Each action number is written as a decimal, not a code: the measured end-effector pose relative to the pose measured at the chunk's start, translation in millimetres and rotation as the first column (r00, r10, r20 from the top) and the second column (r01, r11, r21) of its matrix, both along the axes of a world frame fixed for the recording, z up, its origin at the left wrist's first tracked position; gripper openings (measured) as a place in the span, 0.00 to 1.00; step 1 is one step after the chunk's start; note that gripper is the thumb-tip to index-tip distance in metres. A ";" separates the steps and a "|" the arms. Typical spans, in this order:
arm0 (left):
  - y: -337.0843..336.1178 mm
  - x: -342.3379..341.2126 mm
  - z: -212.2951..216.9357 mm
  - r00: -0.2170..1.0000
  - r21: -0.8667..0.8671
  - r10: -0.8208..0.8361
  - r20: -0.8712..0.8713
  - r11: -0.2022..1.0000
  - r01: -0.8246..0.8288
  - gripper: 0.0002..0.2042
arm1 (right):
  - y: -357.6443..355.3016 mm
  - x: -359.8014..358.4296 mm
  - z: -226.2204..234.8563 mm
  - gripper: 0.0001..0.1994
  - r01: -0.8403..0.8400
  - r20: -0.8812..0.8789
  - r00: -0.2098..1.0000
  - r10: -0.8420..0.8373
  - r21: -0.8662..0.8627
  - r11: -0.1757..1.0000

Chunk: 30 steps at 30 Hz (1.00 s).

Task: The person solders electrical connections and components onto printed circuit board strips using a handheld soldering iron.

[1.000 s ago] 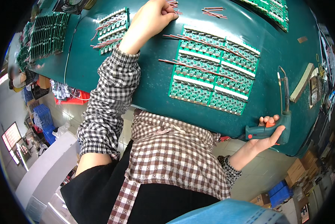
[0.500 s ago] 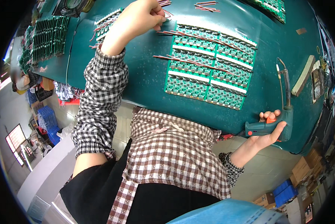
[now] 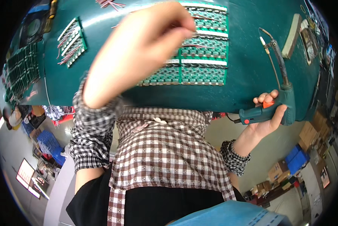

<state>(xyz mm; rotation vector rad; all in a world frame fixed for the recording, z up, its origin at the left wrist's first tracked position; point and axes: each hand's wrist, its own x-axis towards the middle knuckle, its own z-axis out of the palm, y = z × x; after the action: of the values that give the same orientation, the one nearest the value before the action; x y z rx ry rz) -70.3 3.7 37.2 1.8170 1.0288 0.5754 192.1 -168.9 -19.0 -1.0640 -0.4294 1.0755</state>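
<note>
My left hand (image 3: pixel 148 47), smeared by motion, hangs over the left part of a green circuit board panel (image 3: pixel 203 75). Its fingers are curled and pinched together. Whatever may be between the fingertips is too blurred to make out. Red, black and white wires (image 3: pixel 197 46) lie across rows of the panel, partly hidden behind this hand. At the table's right front edge, my right hand (image 3: pixel 265 126) is wrapped round the grip of a green soldering gun (image 3: pixel 287 103) with an orange trigger. The gun's bent metal tip points away from me, apart from the panel.
A smaller board with wires (image 3: pixel 73 43) lies left on the green table (image 3: pixel 237 96). Farther left stand stacked boards (image 3: pixel 24 69) and a dark fan (image 3: pixel 33 27). Loose wires (image 3: pixel 110 3) lie at the far edge. A pale bar (image 3: pixel 292 35) is at right.
My left hand has moved from the loose wires at the far side back and rightward over the panel. The view has shifted; my right hand still grips the soldering gun.
</note>
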 end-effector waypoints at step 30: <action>-20.4 63.5 -67.6 0.986 0.397 0.056 -0.157 0.918 0.011 0.04 | -38.3 -16.8 41.0 0.27 0.163 0.443 0.895 -0.039 -0.246 0.956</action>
<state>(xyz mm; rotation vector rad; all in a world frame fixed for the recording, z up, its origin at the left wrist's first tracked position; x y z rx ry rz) -6.8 -16.6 -30.4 2.2436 1.1032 0.6955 175.3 -207.1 22.0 -1.5737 -0.5826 0.8122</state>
